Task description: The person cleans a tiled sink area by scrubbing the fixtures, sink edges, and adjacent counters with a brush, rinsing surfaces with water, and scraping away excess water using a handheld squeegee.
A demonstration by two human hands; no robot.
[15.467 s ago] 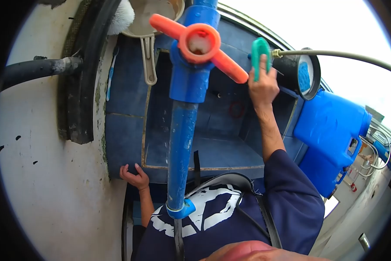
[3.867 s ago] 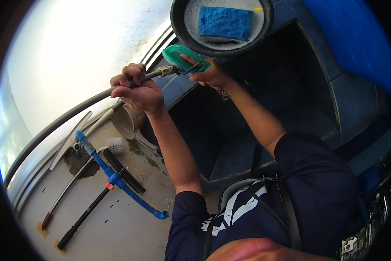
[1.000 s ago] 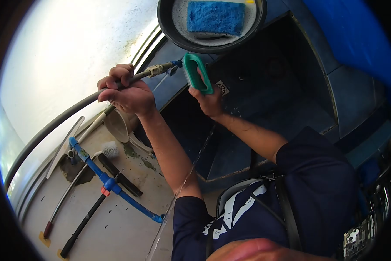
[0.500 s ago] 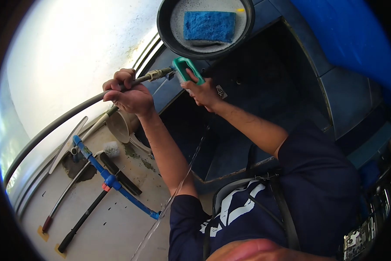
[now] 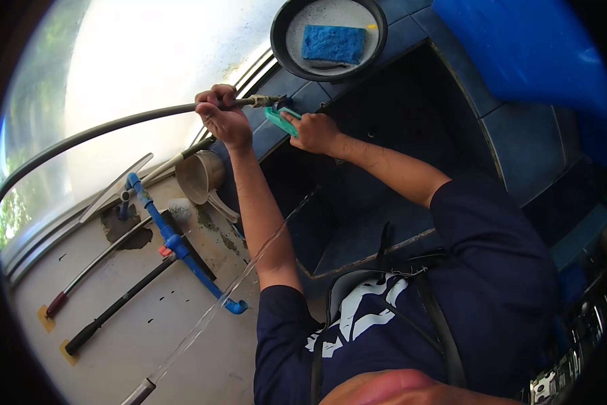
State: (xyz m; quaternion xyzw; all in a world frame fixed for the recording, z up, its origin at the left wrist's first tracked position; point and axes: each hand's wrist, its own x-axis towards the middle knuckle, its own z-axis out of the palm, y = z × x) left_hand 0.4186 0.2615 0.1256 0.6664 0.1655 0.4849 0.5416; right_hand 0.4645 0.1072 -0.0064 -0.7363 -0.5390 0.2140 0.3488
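Note:
My left hand (image 5: 226, 116) is closed around a grey hose (image 5: 118, 128) just behind its end fitting (image 5: 266, 101). Fingers wrapped round its green loop handle, my right hand (image 5: 311, 132) holds what looks like a scrub brush (image 5: 283, 121). The brush touches or lies right beside the hose fitting; its underside is hidden. Both hands are over the near-left rim of a dark tiled basin (image 5: 398, 233). Beyond them stands a black tub (image 5: 283, 54) of soapy water with a blue sponge (image 5: 334, 44) in it.
A thin water stream (image 5: 222, 300) runs from a metal spout (image 5: 141, 391) past my left forearm into the basin. At left are a beige dipper (image 5: 199, 177), blue piping (image 5: 172, 239) and long-handled tools (image 5: 118, 307). A blue plastic surface (image 5: 533, 54) is at upper right.
The view has shifted a little. Both hands have come closer together, and the brush has turned, its loop now flatter against the hose fitting. Both grips stay the same.

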